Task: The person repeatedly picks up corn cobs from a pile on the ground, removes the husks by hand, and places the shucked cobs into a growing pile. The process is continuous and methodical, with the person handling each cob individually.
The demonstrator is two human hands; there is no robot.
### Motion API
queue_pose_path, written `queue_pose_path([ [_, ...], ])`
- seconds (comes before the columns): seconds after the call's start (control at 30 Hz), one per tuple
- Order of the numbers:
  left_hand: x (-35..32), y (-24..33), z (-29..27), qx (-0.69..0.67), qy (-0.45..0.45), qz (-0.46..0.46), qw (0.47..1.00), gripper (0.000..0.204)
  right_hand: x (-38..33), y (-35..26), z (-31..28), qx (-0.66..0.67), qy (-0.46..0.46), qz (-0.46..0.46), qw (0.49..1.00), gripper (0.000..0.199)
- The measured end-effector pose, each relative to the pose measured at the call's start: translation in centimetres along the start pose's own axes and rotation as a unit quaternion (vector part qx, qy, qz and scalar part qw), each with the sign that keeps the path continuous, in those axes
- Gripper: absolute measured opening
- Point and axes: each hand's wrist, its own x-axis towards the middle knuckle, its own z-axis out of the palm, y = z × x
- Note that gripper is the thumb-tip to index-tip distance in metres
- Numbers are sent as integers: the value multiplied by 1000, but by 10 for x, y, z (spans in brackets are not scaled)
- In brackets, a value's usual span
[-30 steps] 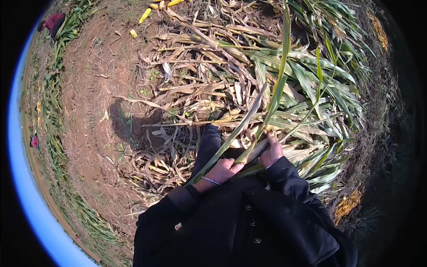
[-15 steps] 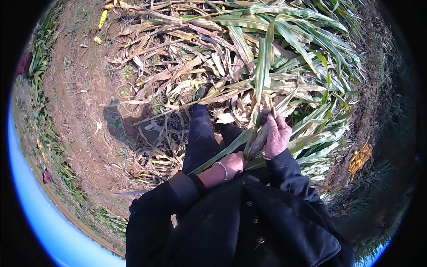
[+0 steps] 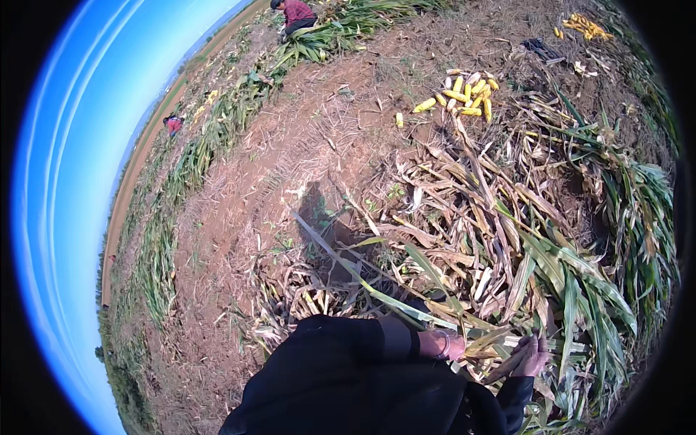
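Observation:
My left hand (image 3: 454, 346), with a light bracelet at its wrist, is closed around a corn stalk (image 3: 384, 297), which slants away to the far left. Close by on the right, my right hand (image 3: 535, 355) has its fingers curled on a dry brown corn husk (image 3: 507, 368). Whether an ear sits inside that husk cannot be made out. Pale dry leaves (image 3: 487, 341) stick out between the hands and partly cover the left fingers. Both hands are low at the right, over the cut stalks.
Cut corn stalks with dry leaves (image 3: 471, 217) and green leaves (image 3: 587, 290) lie ahead and right. Husked yellow cobs (image 3: 467, 94) are heaped beyond, with another pile (image 3: 587, 27) farther right. Bare soil (image 3: 239, 290) spreads left. A person (image 3: 297, 14) crouches far off beside a row of stalks.
The view has swung toward the left and up, showing sky, cob heap and distant people. My hands now appear lower and farther right, still close together on the corn plant.

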Motion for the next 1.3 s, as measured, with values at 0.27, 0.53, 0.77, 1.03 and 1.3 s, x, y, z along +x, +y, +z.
queue_pose_path([
  [0.27, -198, -83, 23, -142, 426, -324, 832, 37, 69, -93, -68, -6, 146, -137, 980, 21],
  [0.53, -318, -37, -37, 17, 699, -316, 642, 22, 5, -99, 92, -139, -45, -224, 964, 21],
  [0.77, -209, 23, -129, 90, 508, -120, 848, 21, -76, -126, 142, -552, -234, -564, 567, 57],
  [1.03, -58, 153, -127, 279, 258, 171, 909, 29, -157, -88, -48, -630, -186, -305, 690, 19],
  [1.3, 24, 299, -91, 160, 258, 469, 829, 32, -351, 16, -165, -550, 304, -110, 770, 18],
])
